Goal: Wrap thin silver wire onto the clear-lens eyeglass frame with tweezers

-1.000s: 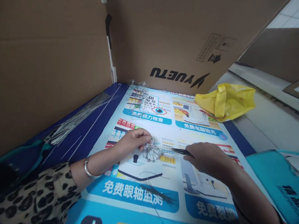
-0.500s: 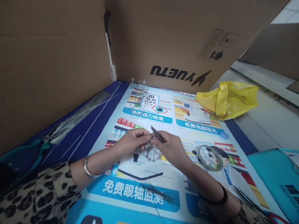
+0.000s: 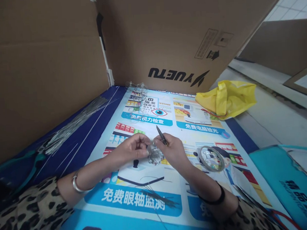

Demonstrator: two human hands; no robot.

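Between my hands is a small silvery wire cluster (image 3: 155,156), with thin loops bunched together. My left hand (image 3: 134,148) comes in from the left, thumb and fingers curled at the cluster's near-left side; the exact contact is too small to make out. My right hand (image 3: 173,150) is closed, its fingertips at the top of the cluster. A slim dark pointed tool (image 3: 160,134) sticks up out of its grip, its kind unclear. Below the hands, several loose thin dark wires (image 3: 159,196) lie on the printed sheet (image 3: 133,212).
Tall cardboard panels (image 3: 164,32) stand behind and at left. A bundle of silvery wires (image 3: 74,122) lies on the blue strip at left. More wire pieces (image 3: 139,90) sit at the back. A round roll (image 3: 211,159), yellow bag (image 3: 227,99) and teal bag (image 3: 282,177) are at right.
My left fingers have loosened and shifted slightly apart from the right fingertips. The wire cluster now shows higher between the hands. The whole view has shifted a little.
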